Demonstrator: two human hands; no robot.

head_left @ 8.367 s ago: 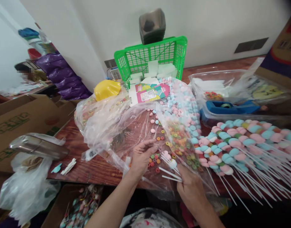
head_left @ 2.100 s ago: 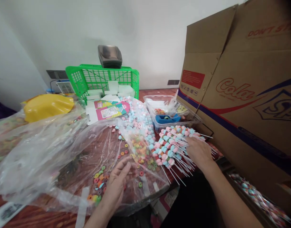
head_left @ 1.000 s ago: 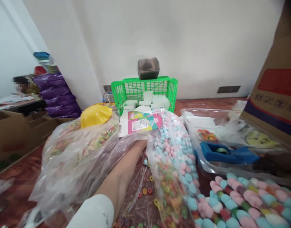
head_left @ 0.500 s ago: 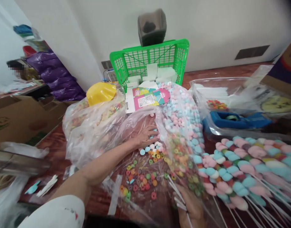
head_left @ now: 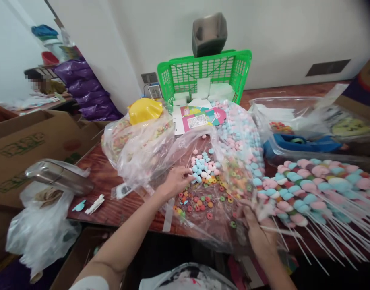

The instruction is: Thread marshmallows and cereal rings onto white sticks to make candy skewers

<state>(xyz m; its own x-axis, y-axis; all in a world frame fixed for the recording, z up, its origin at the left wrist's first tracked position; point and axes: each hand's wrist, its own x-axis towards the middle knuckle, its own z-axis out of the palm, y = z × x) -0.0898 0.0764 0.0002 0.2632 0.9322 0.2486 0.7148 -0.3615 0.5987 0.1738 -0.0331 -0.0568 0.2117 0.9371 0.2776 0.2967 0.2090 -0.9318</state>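
Observation:
My left hand (head_left: 176,182) is at the left edge of a loose pile of pink, blue and white marshmallows (head_left: 205,164). Its fingers are bent together by the pile; what is between the fingertips is too small to make out. Closed around thin white sticks (head_left: 271,228), my right hand (head_left: 257,227) is lower right, blurred, beside the clear plastic sheet. Below the marshmallows, coloured ring-shaped cereal pieces (head_left: 199,201) lie scattered on the plastic. To the right is a heap of finished marshmallow skewers (head_left: 311,189) with their white sticks pointing toward me.
A green basket (head_left: 204,64) stands behind, with printed cards (head_left: 199,119) before it. Bags with a yellow bowl (head_left: 145,110) are left of centre. A blue tape dispenser (head_left: 302,144) sits by a clear tub at right. A steel flask (head_left: 59,176) lies left, near cardboard boxes (head_left: 36,141).
My left hand has drawn back from over the marshmallows to their left edge, its spread fingers now bent. My right hand has moved up and right with the sticks. The view has shifted.

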